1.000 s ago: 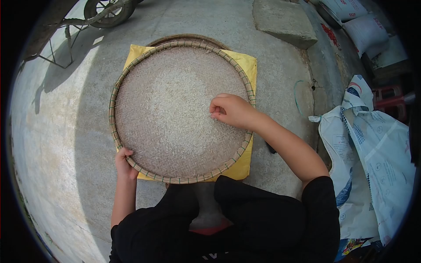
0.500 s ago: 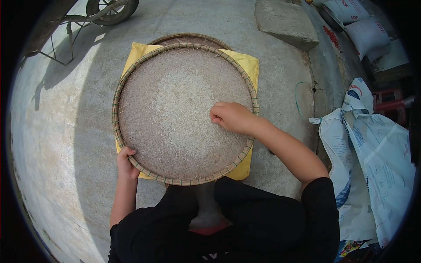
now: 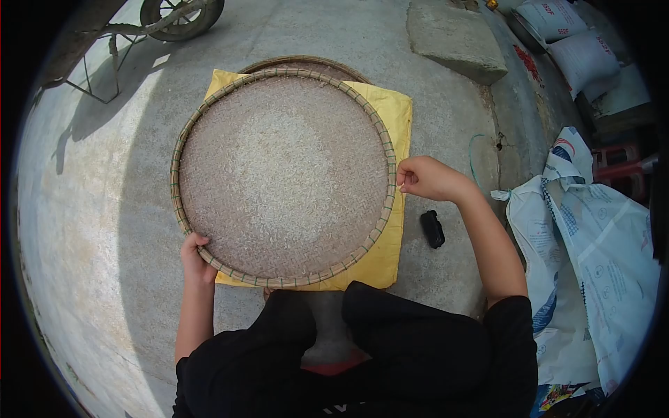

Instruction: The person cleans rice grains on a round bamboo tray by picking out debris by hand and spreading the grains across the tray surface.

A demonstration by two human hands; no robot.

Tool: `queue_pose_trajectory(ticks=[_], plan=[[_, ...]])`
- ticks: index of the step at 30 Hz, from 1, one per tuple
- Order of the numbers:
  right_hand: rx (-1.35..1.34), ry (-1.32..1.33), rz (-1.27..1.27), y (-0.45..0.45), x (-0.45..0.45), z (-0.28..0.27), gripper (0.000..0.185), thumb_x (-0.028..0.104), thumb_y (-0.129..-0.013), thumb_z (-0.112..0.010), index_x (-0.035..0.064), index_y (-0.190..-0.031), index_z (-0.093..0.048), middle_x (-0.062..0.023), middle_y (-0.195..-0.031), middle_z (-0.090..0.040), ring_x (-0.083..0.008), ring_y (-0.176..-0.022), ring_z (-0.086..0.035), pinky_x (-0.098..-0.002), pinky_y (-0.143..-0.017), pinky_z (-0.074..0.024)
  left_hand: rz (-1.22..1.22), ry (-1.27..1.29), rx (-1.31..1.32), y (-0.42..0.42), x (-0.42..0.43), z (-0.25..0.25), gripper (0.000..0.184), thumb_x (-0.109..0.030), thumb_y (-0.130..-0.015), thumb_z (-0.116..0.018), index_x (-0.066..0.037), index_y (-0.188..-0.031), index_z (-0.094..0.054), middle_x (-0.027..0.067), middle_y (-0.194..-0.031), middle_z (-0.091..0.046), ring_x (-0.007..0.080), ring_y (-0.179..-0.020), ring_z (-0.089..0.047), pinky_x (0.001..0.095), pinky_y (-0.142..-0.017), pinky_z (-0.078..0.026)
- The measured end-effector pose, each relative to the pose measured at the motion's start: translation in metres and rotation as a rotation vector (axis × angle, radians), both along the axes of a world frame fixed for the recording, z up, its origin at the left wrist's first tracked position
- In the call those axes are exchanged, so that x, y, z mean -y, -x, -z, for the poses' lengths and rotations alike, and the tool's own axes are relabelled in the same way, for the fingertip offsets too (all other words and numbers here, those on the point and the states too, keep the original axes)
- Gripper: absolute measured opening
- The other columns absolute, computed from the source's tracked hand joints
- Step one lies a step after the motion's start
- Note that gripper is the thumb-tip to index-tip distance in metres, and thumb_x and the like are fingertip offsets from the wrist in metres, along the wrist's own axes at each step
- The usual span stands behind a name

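Observation:
A round woven winnowing basket (image 3: 202,160) carries a thin spread of pale rice grains (image 3: 282,177), thickest around its middle. At the lower left, my left hand (image 3: 198,259) is closed on the basket's rim, thumb over the top edge and the other fingers mostly hidden beneath. My right hand (image 3: 433,179) hovers just outside the rim's right side, thumb and fingers pinched together. Whatever lies in the pinch is too small to name. Under the basket is a yellow sack (image 3: 390,111), and the edge of a second woven basket (image 3: 306,60) shows behind.
A small black case (image 3: 432,229) lies on the concrete floor to the right. Farther right are white-and-blue sacks (image 3: 557,279). A concrete block (image 3: 456,42) and filled white bags (image 3: 584,56) stand at the upper right. A wheel (image 3: 182,19) is at the upper left.
My right hand has moved right, from over the rice to outside the rim, still pinched. The basket has shifted slightly left with my left hand on it. The black case has come into view.

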State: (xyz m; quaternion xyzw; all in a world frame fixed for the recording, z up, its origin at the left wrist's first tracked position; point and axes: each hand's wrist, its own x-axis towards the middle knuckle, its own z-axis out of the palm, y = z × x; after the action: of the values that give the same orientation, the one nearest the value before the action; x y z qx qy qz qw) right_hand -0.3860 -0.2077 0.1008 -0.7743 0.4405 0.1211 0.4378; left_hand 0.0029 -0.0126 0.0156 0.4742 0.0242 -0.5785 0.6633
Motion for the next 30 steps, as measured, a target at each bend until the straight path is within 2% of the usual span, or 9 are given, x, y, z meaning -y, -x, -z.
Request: queue_pose_trajectory(ticks=[2,6,9,11,18,30], plan=[[0.109,0.131,0.145,-0.007,-0.007,-0.006,0.015,0.009,-0.074,-0.066,0.0013,-0.082,-0.056,-0.0041,-0.076,-0.056,-0.0115,-0.067,-0.051,-0.0266,-0.061,-0.0435,-0.016,0.002,-0.002,0.001,-0.001,-0.001,0.056,-0.003,-0.062,-0.043,0.006,-0.117,-0.039,0.0187,-0.11,-0.05,0.0346,-0.103,-0.048,0.0457,-0.093,-0.039],[0.26,0.189,0.219,-0.042,-0.014,-0.01,0.017,0.011,-0.073,-0.067,0.002,-0.084,-0.057,-0.0048,-0.075,-0.055,-0.0121,-0.067,-0.052,-0.0264,-0.061,-0.0434,-0.008,0.002,-0.007,0.002,0.001,-0.005,0.057,-0.003,-0.061,-0.043,0.006,-0.117,-0.039,0.0189,-0.111,-0.049,0.0348,-0.104,-0.048,0.0457,-0.094,-0.038],[0.317,0.255,0.101,-0.071,-0.022,-0.009,0.017,0.011,-0.073,-0.067,0.0031,-0.084,-0.057,-0.006,-0.078,-0.055,-0.0148,-0.069,-0.053,-0.0276,-0.064,-0.0443,0.013,0.014,-0.01,0.001,0.004,-0.01,0.057,-0.002,-0.061,-0.043,0.006,-0.117,-0.039,0.0187,-0.111,-0.05,0.035,-0.104,-0.048,0.0456,-0.094,-0.038],[0.365,0.33,-0.04,-0.085,-0.029,0.001,0.017,0.011,-0.074,-0.067,0.0044,-0.086,-0.056,-0.0026,-0.077,-0.052,-0.0117,-0.063,-0.047,-0.0251,-0.062,-0.0423,0.026,0.006,-0.015,0.001,0.004,-0.011,0.057,-0.002,-0.06,-0.043,0.006,-0.117,-0.039,0.0186,-0.111,-0.05,0.035,-0.104,-0.048,0.0455,-0.094,-0.038],[0.333,0.25,-0.235,-0.099,-0.039,0.018,0.011,0.011,-0.075,-0.065,0.0062,-0.082,-0.058,-0.0041,-0.081,-0.056,-0.0175,-0.071,-0.055,-0.0299,-0.063,-0.0443,0.072,0.015,-0.05,-0.004,0.004,-0.004,0.058,-0.002,-0.06,-0.043,0.005,-0.117,-0.039,0.0178,-0.11,-0.051,0.0346,-0.103,-0.049,0.0454,-0.094,-0.039],[0.267,0.334,-0.325,-0.099,-0.043,0.028,0.005,0.012,-0.076,-0.06,0.0082,-0.079,-0.057,-0.0047,-0.081,-0.056,-0.0231,-0.076,-0.057,-0.0338,-0.065,-0.0449,0.104,0.014,-0.024,-0.002,0.003,-0.005,0.057,-0.005,-0.061,-0.044,0.006,-0.117,-0.041,0.0185,-0.111,-0.051,0.0344,-0.103,-0.049,0.0448,-0.094,-0.038]])
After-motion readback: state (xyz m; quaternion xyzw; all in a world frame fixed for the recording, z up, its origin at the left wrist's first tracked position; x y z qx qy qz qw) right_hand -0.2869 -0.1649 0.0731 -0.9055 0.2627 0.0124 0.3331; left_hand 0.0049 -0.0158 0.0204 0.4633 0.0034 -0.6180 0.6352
